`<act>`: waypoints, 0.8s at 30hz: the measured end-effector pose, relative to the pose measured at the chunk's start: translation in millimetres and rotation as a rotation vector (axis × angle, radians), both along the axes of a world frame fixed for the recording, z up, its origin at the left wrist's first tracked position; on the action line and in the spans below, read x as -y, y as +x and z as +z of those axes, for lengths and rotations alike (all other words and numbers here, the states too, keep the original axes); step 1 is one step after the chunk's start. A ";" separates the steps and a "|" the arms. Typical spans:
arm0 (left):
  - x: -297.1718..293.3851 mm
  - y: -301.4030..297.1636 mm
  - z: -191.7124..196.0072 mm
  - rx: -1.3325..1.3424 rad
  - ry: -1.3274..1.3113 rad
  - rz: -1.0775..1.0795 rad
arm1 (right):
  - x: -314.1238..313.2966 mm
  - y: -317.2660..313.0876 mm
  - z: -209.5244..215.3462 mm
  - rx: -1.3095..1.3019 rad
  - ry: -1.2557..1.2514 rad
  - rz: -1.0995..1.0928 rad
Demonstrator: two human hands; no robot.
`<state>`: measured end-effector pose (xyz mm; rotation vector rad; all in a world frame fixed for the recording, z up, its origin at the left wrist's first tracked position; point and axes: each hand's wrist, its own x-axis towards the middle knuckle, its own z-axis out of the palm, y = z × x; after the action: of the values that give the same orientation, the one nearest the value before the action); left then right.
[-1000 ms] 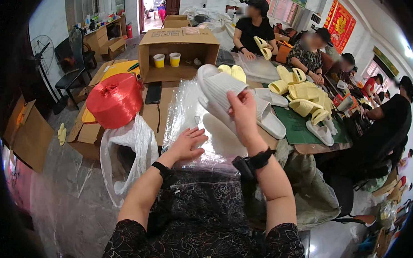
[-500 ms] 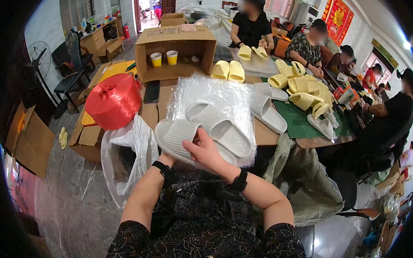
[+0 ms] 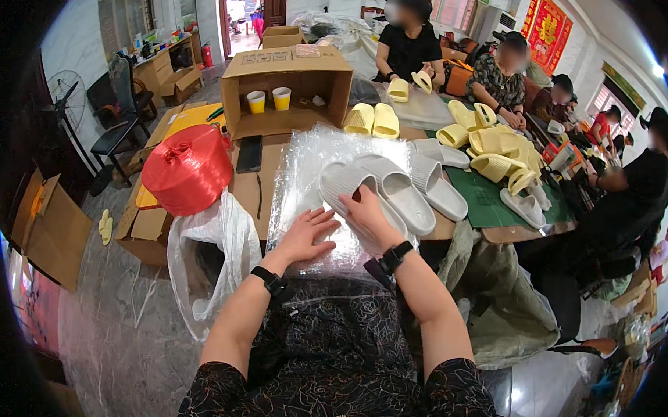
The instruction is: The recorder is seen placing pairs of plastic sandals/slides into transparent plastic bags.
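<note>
On the table in front of me lies a stack of clear plastic bags (image 3: 291, 185). My left hand (image 3: 307, 235) rests flat on its near part, fingers spread and holding nothing. My right hand (image 3: 370, 218) grips a light grey slide sandal (image 3: 339, 181), with fingers in its foot opening; the hand covers part of the sole. Right beside it, a second grey slide sandal (image 3: 408, 204) lies on the bags, toe pointing away from me. Farther right another grey sandal (image 3: 445, 194) rests at the edge of the bags.
An open cardboard box (image 3: 287, 67) holding two yellow-and-white cups stands behind the bags. Red twine (image 3: 187, 170) sits at left, near a dark phone (image 3: 250, 154). Yellow sandals (image 3: 494, 140) are piled on a green mat (image 3: 489, 203) at right. Several people sit along the far side.
My left hand has let go of the grey sandal and come down flat on the bags. My right hand has moved the sandal rightward, and the sandal beside it has also shifted right.
</note>
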<state>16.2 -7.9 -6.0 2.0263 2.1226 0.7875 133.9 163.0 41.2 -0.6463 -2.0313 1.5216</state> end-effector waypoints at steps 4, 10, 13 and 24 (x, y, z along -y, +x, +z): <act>1.5 -0.2 1.8 0.024 -0.001 0.001 | -10.4 26.6 1.9 0.068 0.582 -0.179; -4.6 -3.9 2.4 -0.036 0.025 -0.015 | -55.2 46.3 -3.4 0.494 0.722 -0.316; -5.2 -4.8 -1.3 -0.102 0.006 -0.034 | -57.1 34.4 -11.2 0.530 0.909 -0.230; -9.4 4.2 -2.3 -0.224 -0.170 0.016 | -64.7 82.9 11.3 0.256 0.776 -0.296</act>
<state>20.3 1.5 -8.2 2.0951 2.2345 0.3797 216.7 227.7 52.6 -0.7817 -2.3453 0.4242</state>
